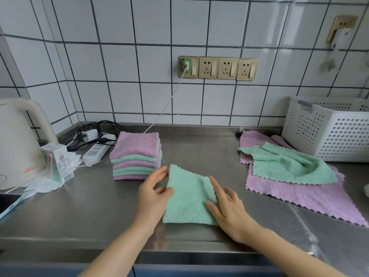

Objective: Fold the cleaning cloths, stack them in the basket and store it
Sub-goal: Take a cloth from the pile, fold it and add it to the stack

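Hands flank the folded green cloth (189,198) on the steel counter (89,206) — left hand (152,193) and right hand (227,208) both spread flat; pressing edges square before stacking seems wise.

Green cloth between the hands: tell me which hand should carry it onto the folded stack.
Left, probably. The left hand rests on the green cloth's left edge, right beside the folded stack; the right hand lies on the far side.
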The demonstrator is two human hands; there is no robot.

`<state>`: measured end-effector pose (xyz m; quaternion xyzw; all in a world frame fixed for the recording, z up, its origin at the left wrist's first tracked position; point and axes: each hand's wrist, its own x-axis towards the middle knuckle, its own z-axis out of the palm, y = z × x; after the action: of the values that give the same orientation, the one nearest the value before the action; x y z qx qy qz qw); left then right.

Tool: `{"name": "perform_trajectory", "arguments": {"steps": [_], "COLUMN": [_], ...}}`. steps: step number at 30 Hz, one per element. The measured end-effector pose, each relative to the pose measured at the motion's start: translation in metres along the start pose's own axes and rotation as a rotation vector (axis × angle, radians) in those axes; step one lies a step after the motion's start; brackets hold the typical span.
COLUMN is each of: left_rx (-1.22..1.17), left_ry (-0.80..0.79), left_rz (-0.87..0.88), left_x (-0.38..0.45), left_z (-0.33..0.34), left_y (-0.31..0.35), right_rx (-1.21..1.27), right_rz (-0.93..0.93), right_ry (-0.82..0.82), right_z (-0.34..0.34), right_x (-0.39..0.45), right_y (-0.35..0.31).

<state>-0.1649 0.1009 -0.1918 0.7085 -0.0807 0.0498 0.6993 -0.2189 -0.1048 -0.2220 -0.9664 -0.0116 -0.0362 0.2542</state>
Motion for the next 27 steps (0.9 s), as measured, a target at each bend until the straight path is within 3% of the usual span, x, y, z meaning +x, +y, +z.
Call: {"name": "perform_trajectory", "arguments": {"steps": [5, 14, 18, 22, 27], "left_rx": [-0.036, 0.159, 0.322, 0.464, 0.431], "left_ry": [-0.005, 0.152, 0.25, -0.015, -0.063], "left_rz": [0.209, 0.438, 0.389, 0.095, 0.098], "left_x": [0.014, 0.139, 0.206, 0.22, 0.211], "left_z": [-0.019, -0.082, -0.112, -0.124, -0.132], "left_y": [0.021, 0.064, 0.058, 0.008, -0.017], "right_rx": [0.525, 0.578, 0.65, 0.594, 0.579], "right_rz": [-0.071, -0.106, -0.046, 0.137, 0.088], "right_ry": [0.095, 0.301, 0.247, 0.087, 0.102], "right_z": [-0.006, -0.046, -0.037, 0.002, 0.02], "right_x": [0.015, 0.142, 0.215, 0.237, 0.232], "right_y": [-0.032, -0.139, -0.169, -0.162, -0.146]}}
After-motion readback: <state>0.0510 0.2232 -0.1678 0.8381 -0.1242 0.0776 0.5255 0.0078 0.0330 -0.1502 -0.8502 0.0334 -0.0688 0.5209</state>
